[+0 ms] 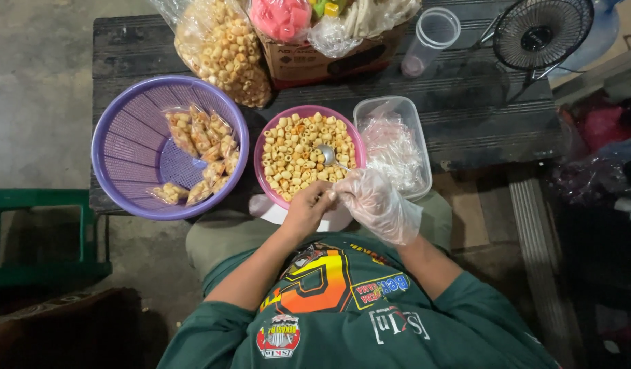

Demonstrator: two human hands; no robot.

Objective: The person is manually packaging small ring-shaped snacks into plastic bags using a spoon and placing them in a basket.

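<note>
Fingers of the left hand (309, 205) are pinched together against the gloved right hand (377, 201), apparently on something small between them that I cannot make out. The right hand, in a clear plastic glove, is loosely curled, and what it grips is hidden. Both hands meet at the near rim of the pink bowl (264, 137) of ring-shaped snacks (291, 154). A metal spoon (328, 156) lies in the snacks just beyond the fingertips, its handle running toward the right hand, the nearer one. Left, at the table's near left corner, a purple basket (124, 137) holds filled snack packets (199, 140). Right, a clear tub (416, 137) holds empty plastic bags (392, 147).
</note>
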